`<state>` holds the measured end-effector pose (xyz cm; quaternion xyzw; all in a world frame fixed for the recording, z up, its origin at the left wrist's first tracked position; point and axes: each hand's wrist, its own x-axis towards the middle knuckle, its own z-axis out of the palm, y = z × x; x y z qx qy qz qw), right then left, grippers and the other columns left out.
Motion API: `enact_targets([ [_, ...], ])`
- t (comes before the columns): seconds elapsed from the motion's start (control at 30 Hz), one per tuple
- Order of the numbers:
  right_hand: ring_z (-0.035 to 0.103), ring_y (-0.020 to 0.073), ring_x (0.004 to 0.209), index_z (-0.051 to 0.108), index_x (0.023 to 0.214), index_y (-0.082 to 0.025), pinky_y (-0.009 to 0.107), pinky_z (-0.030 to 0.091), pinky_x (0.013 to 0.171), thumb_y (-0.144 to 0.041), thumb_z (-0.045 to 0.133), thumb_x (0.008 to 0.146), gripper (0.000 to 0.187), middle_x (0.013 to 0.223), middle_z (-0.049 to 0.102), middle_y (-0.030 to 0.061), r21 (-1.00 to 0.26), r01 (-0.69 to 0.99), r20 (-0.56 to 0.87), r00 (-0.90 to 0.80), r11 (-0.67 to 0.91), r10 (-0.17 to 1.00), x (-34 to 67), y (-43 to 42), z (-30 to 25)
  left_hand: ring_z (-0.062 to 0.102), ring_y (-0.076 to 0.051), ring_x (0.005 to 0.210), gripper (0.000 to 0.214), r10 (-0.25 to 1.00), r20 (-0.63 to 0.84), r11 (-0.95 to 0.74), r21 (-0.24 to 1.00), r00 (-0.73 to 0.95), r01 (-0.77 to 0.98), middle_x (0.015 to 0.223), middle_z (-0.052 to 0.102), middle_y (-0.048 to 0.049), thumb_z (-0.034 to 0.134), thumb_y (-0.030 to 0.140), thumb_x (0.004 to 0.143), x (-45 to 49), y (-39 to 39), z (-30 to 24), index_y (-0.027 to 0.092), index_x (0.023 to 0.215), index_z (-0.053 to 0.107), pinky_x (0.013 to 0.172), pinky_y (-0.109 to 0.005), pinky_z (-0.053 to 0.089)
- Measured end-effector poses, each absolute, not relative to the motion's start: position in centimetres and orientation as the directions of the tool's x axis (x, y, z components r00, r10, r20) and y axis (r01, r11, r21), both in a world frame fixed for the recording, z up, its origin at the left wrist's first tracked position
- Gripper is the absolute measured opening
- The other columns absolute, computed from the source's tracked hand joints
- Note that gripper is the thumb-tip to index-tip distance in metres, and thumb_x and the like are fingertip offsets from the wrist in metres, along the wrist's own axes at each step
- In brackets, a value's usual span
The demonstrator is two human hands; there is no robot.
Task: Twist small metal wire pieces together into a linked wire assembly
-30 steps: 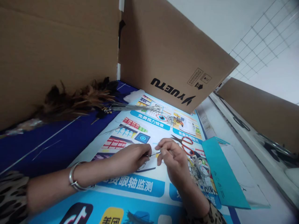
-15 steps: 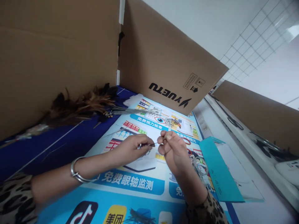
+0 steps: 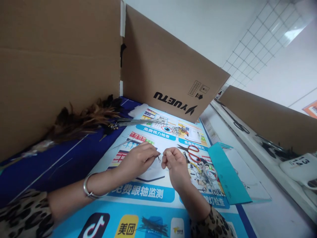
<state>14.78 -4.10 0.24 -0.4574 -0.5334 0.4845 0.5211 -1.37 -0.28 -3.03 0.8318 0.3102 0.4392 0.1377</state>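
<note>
My left hand [image 3: 142,158] is closed, its thumb and fingertips pinching a small dark wire piece [image 3: 158,159] with a tiny loop at its lower end. Just to the right, my right hand [image 3: 175,164] is closed too, thumb pressed against curled fingers. What it holds, if anything, is too small to make out. A slight gap separates the two hands above the printed sheet [image 3: 158,208]. Beside my right hand lie red-handled scissors [image 3: 193,154] and a heap of small metal parts with a wire coil [image 3: 209,172].
Brown feathers [image 3: 91,114] lie at left by a cardboard panel [image 3: 170,66]. Thin metal wires [image 3: 138,122] stretch across the sheet's far part. Dark short strands [image 3: 153,226] lie at the near edge. A teal folder [image 3: 230,175] stands at right; a white cup [image 3: 300,168] is beyond.
The dark piece stretched between both hands before; now it hangs from my left fingertips. My right fingers have curled in more. The view has shifted, showing the scissors and metal parts more fully.
</note>
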Motion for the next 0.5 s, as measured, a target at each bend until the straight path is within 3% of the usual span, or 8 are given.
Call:
enact_targets([
  [0.13,0.046,0.0093,0.052,0.054,0.078,-0.018,0.022,0.038,0.052,-0.038,0.047,0.085,0.022,0.061,0.052,-0.0028,-0.919,0.356,0.188,0.014,0.171,0.982,14.8,-4.7,0.0,0.054,-0.019,0.082,0.022,0.6,0.69,-0.796,0.46,0.406,0.394,0.082,0.062,-0.0072,0.045,0.009,0.083,-1.3,-0.6,-2.9,0.016,0.092,0.063,0.074,-0.032,0.044],
  [0.3,0.045,0.0099,0.055,0.055,0.066,-0.018,0.022,0.036,0.053,-0.031,0.055,0.079,0.018,0.059,0.05,-0.0033,-0.791,0.549,0.282,-0.064,0.27,0.957,14.1,-5.0,-0.4,0.052,-0.019,0.084,0.022,0.556,0.687,-0.821,0.364,0.468,0.441,0.084,0.062,-0.0072,0.044,0.011,0.085,-1.3,-1.0,-3.1,0.017,0.094,0.063,0.08,-0.035,0.042],
  [0.4,0.047,0.0109,0.059,0.056,0.067,-0.018,0.023,0.037,0.057,-0.026,0.054,0.08,0.015,0.06,0.051,-0.0025,-0.817,0.496,0.291,-0.084,0.294,0.953,14.3,-4.9,-0.7,0.052,-0.019,0.082,0.019,0.577,0.671,-0.802,0.355,0.466,0.481,0.081,0.062,-0.0067,0.044,0.014,0.086,-1.5,-0.9,-3.2,0.017,0.092,0.062,0.077,-0.034,0.042],
  [0.5,0.046,0.0098,0.054,0.054,0.071,-0.017,0.023,0.036,0.054,-0.028,0.053,0.08,0.015,0.058,0.051,-0.003,-0.966,0.205,0.147,-0.069,0.158,0.987,15.1,-4.6,-0.9,0.053,-0.019,0.079,0.015,0.599,0.662,-0.783,0.367,0.451,0.502,0.077,0.061,-0.0057,0.045,0.015,0.086,-1.7,-0.3,-3.7,0.017,0.085,0.061,0.074,-0.033,0.041],
])
